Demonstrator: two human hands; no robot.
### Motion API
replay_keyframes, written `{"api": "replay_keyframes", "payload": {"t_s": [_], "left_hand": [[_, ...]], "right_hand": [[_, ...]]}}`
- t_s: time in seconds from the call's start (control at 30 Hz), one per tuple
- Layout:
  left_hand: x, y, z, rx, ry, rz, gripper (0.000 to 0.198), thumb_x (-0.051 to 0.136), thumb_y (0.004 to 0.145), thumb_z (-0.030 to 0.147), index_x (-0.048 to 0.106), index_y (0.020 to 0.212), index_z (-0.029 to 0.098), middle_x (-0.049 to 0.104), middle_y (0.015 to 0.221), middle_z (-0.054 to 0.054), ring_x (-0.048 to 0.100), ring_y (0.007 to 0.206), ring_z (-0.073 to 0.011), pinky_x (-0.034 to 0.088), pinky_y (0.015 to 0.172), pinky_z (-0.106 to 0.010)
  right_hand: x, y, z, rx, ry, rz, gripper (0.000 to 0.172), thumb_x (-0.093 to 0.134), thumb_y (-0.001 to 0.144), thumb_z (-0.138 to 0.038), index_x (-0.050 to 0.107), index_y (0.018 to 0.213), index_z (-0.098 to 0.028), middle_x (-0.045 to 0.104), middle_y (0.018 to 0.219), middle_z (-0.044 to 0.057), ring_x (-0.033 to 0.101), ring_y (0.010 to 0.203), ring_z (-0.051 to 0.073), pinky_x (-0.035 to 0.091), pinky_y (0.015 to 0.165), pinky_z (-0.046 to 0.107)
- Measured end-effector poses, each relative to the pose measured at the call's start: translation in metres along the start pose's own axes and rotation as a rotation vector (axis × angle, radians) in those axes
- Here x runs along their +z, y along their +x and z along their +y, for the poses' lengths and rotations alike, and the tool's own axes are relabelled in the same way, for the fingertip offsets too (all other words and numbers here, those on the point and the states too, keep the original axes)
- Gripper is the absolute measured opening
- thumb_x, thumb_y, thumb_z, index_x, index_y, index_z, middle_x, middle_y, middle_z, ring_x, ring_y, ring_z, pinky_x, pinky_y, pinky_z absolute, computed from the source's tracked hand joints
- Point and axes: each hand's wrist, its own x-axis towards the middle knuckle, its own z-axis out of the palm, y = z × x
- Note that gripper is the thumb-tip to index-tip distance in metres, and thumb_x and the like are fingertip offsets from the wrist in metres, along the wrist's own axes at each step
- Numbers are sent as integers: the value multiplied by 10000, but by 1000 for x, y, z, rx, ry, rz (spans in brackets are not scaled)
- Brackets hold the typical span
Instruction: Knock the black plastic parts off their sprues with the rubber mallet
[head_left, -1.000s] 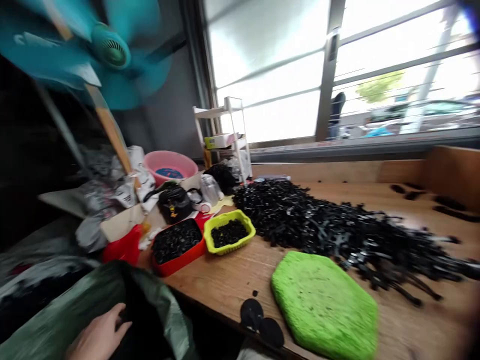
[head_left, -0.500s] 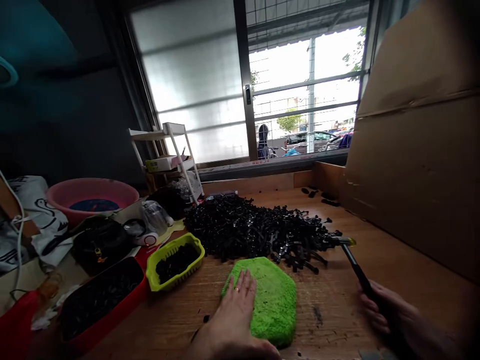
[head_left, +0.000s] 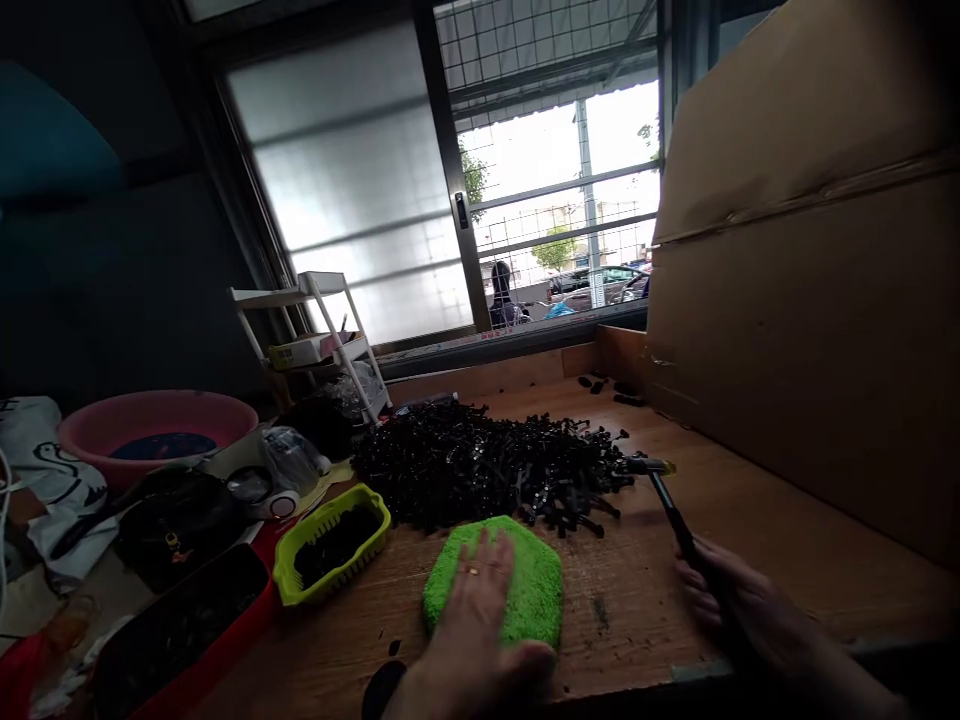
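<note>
Left hand (head_left: pixel 474 625) lies flat, fingers spread, on the green pad (head_left: pixel 525 580). Right hand (head_left: pixel 739 600) grips a black-handled tool (head_left: pixel 670 505), fingers clamped round it. The pile of black parts (head_left: pixel 487 465) looks mostly unsorted, with some already in the green basket (head_left: pixel 300 580).

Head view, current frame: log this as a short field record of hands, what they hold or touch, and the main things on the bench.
left hand: left hand lies flat, palm down, on the bright green fuzzy hexagonal pad
right hand: right hand grips a thin black-handled tool whose tip reaches the pile
pile: heap of small black plastic parts behind the pad
containers: lime green plastic basket and red plastic tray, both holding black pieces
surface: brown wooden workbench
right side: large brown cardboard box
</note>
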Motion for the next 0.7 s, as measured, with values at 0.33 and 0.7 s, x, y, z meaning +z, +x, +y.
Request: {"api": "replay_keyframes", "payload": {"t_s": [0.33, 0.7], "left_hand": [[59, 0, 48, 638, -166, -369, 460, 229, 919, 384, 277, 1371, 312, 313, 1420, 20, 191, 1339, -233, 104, 1105, -403], [45, 27, 23, 272, 152, -187, 832, 504, 744, 590, 238, 1394, 143, 238, 1445, -147, 131, 1333, -352, 94, 1069, -551]], "right_hand": [[-6, 4, 6, 82, 228, -110, 153, 544, 833, -324, 521, 843, -173, 426, 609, -59, 383, 445, 67, 329, 392, 181], [-8, 8, 10, 56, 248, -136, 174, 522, 867, -330, 530, 836, -159, 440, 608, -67, 398, 434, 63, 331, 375, 185]]}}
